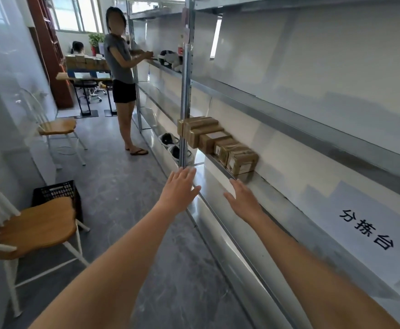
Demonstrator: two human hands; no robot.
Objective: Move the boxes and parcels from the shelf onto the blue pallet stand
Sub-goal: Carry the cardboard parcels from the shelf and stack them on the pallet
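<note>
Your left hand (179,188) and right hand (243,201) reach out flat, fingers straight, holding nothing, just short of boxes (220,142). Right hand hovers over metal shelf (277,207); left hangs off its front edge, near upright post (186,103). Brown taped boxes sit in row along shelf, touching each other. White label with black characters (366,230) lies on shelf further right. Wooden-seat chair (37,227) at your left, black crate (56,191) behind it. Another person (120,74) stands down aisle at same shelving.
</note>
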